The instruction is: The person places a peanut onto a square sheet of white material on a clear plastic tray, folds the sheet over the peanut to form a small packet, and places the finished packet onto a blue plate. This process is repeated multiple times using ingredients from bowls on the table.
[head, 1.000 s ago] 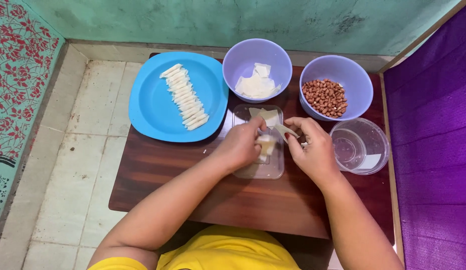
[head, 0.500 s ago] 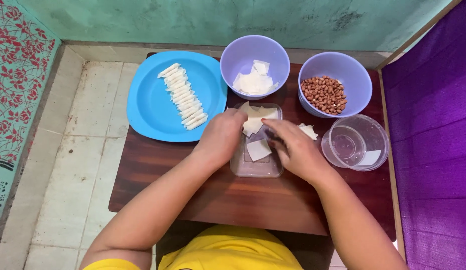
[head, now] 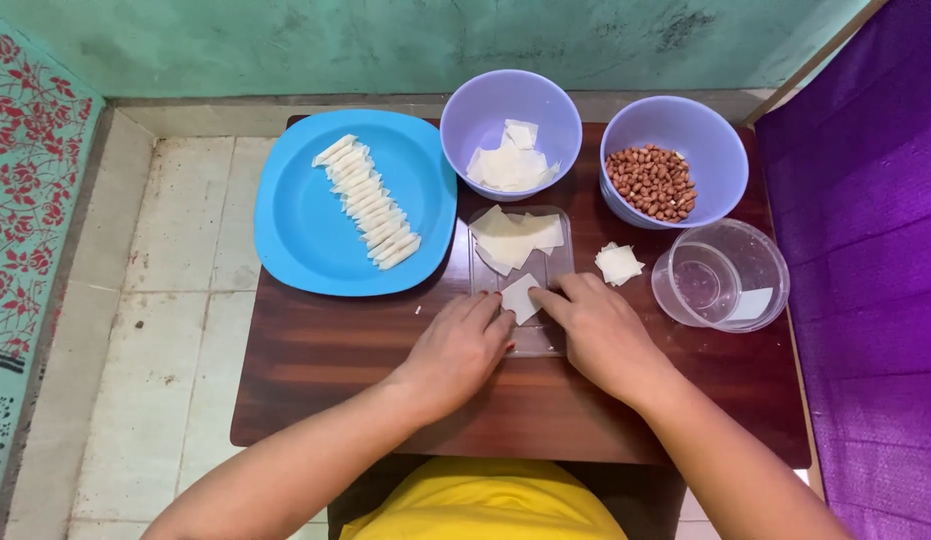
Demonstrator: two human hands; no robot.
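Both hands rest flat on a clear plastic board [head: 520, 290] at the middle of the table [head: 315, 370]. The left hand [head: 455, 350] and right hand [head: 600, 335] lie unclenched, fingertips pinning one small square wrapper [head: 520, 297] between them. The sheet appears thin, limp and easily torn; its corners look the safest hold. A stack of wrappers [head: 515, 238] lies just beyond. The board's near edge is hidden under the hands.

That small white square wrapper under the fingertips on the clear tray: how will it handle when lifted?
The square wrapper looks paper-thin, so probably floppy and very light. It lies flat on the clear tray, so it may cling and need peeling by a corner. Likely tears easily; the left hand and right hand touch it only with fingertips.
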